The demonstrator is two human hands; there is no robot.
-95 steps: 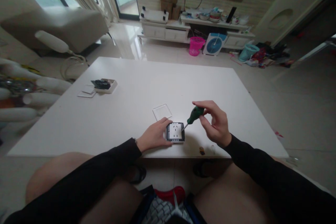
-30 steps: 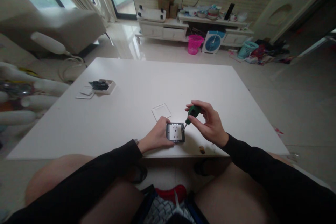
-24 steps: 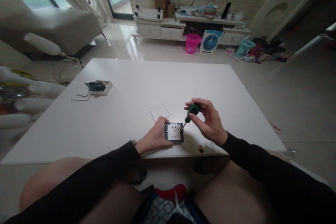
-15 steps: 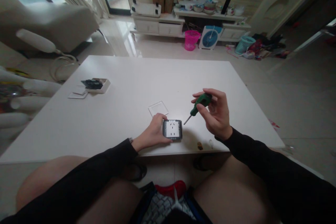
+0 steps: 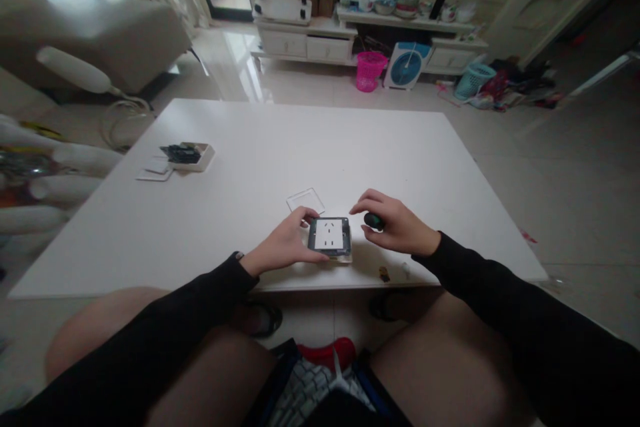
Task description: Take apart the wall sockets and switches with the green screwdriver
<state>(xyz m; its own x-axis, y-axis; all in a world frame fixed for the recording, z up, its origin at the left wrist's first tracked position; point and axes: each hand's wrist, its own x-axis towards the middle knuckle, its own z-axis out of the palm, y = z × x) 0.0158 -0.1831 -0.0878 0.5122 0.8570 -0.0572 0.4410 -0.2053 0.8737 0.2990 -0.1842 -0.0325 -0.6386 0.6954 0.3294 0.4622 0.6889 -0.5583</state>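
Observation:
A wall socket point(image 5: 329, 235) with a white face and dark frame sits near the table's front edge, on a pale box. My left hand point(image 5: 291, 240) grips its left side, thumb along the near edge and fingers at the far corner. In my right hand point(image 5: 396, 223), just right of the socket, is a screwdriver point(image 5: 373, 221) with a green and black handle. Its handle end faces me, and the shaft is hidden. Behind the socket lies a clear square frame point(image 5: 306, 200). A small brassy piece point(image 5: 384, 273) and a small clear bag point(image 5: 406, 269) lie by the front edge.
On the left of the white table point(image 5: 250, 160) stands an open white box point(image 5: 203, 157) with dark parts in it. Flat white frames point(image 5: 154, 172) lie beside it. Across the floor are a pink basket point(image 5: 370, 72) and a blue fan point(image 5: 407, 67).
The socket's right side and the pale box under it now show more. My right hand has lowered and turned, so the screwdriver's handle end points toward me. The whole view has shifted slightly.

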